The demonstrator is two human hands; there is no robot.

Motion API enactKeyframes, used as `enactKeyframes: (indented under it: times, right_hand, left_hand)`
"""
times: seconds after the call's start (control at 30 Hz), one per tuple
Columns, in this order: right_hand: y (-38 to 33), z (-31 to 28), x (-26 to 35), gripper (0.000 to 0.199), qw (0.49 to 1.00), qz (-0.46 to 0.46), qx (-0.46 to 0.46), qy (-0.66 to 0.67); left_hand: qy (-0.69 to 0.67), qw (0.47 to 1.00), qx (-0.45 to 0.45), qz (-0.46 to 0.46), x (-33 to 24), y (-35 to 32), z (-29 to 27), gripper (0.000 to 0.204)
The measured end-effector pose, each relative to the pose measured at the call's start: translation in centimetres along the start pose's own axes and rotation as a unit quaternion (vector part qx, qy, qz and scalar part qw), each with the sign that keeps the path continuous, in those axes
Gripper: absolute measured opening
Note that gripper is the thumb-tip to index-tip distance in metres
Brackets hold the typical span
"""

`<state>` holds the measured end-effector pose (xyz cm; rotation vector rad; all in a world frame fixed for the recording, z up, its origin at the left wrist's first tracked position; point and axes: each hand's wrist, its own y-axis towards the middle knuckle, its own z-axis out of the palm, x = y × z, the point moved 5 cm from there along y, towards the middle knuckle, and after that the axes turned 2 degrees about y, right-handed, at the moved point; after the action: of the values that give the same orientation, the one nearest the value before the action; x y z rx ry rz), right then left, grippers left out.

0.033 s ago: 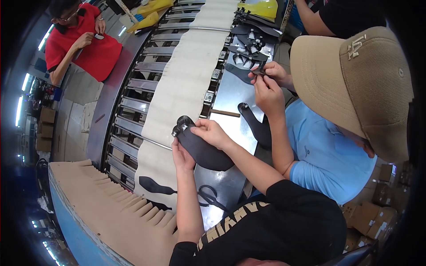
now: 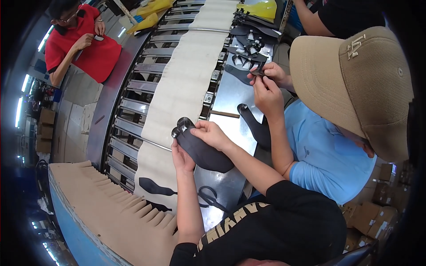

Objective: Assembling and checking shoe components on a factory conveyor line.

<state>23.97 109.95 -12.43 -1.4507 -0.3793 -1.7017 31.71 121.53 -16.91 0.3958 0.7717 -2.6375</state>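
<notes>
Over the cream cloth belt, both my hands hold a pair of dark insoles (image 2: 202, 153), broad at the near end. Their narrow far ends are rounded and glossy, with small whitish patches. My left hand (image 2: 183, 158) supports them from the left and below, its fingers partly hidden under them. On the right edge, near the glossy ends, my right hand (image 2: 210, 134) pinches with thumb and fingers. Another dark insole (image 2: 155, 186) lies on the belt near my left forearm. Dark-handled scissors (image 2: 211, 197) rest on the metal table between my forearms.
The cream belt (image 2: 182, 84) runs over metal slats (image 2: 133, 105). A co-worker in a tan cap (image 2: 350, 80) works close on my right, beside a pile of dark insoles (image 2: 253, 44). Across the line stands a person in red (image 2: 84, 44). Folded tan material (image 2: 111, 204) lies at left.
</notes>
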Motion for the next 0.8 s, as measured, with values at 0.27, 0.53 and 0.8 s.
enactKeyframes:
  times: [0.27, 0.53, 0.8]
  right_hand:
    - [-0.7, 0.6, -0.5, 0.014, 0.995, 0.009, 0.005, -0.094]
    - [-0.5, 0.1, 0.8, 0.021, 0.981, -0.05, -0.05, -0.18]
    - [-0.5, -0.7, 9.7, 0.083, 0.935, -0.26, -0.161, -0.177]
  left_hand:
    - [0.035, 0.999, 0.033, 0.01, 0.2, -2.6, 1.1, 0.062]
    - [0.162, 0.985, -0.028, 0.044, -0.5, -2.7, 1.6, 0.047]
    - [0.133, 0.983, -0.104, 0.066, -1.6, -2.6, -0.4, 0.034]
